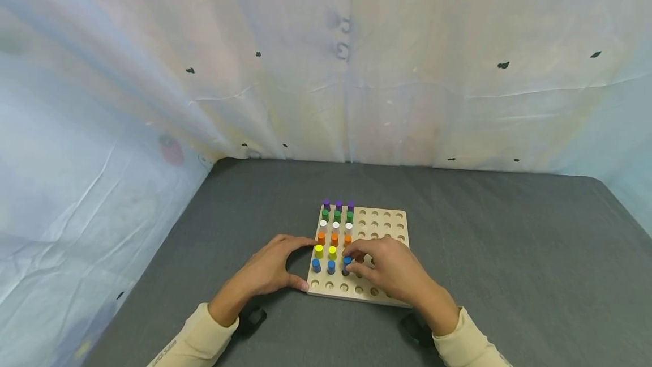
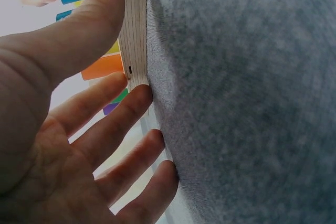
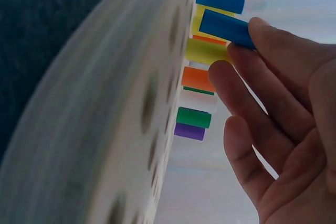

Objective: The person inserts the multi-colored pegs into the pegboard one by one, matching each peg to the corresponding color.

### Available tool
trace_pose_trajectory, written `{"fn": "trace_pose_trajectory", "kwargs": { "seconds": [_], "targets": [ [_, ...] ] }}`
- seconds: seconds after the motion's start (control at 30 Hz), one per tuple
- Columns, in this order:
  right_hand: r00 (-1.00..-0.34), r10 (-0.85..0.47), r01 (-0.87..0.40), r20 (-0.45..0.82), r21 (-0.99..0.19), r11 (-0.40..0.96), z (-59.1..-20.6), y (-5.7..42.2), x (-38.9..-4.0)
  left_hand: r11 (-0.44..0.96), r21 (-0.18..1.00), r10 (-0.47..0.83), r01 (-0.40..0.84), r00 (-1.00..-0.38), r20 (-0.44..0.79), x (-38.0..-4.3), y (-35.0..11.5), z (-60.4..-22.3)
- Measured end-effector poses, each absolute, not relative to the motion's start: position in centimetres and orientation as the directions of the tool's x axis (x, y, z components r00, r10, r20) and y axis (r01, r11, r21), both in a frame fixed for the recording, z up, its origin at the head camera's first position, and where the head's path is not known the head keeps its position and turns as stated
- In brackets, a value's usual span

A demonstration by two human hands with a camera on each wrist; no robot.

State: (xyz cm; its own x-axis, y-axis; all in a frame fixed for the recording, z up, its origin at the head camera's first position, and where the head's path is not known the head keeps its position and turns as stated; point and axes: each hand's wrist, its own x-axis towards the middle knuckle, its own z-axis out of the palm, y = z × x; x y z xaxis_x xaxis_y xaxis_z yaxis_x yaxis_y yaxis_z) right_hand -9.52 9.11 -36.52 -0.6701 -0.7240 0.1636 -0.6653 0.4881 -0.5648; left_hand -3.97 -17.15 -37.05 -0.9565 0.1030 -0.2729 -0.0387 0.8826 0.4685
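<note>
My right hand pinches a blue peg between thumb and index finger, over the third column of the wooden pegboard. The peg stands slightly tilted there, its lower end close to the board's face. At the board's left edge, my left hand touches the side with thumb and index finger, its fingers spread and fairly straight. Two other blue pegs stand left of the pinched one. Behind them come rows of yellow, orange, white, green and purple pegs.
Bare round holes line the board's front row and its right-hand columns. Under the board lies a dark grey cloth-covered table. Pale printed sheeting hangs behind the table and along its left side.
</note>
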Motion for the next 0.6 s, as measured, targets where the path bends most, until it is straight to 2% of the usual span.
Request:
{"fn": "trace_pose_trajectory", "kwargs": {
  "seconds": [0.6],
  "targets": [
    [-0.639,-0.756,-0.687,0.143,-0.549,0.477,-37.19,8.24,-8.98,0.891,0.449,0.068,-0.068,-0.957,-0.281,-3.74,-17.35,-37.17]
  ]
}}
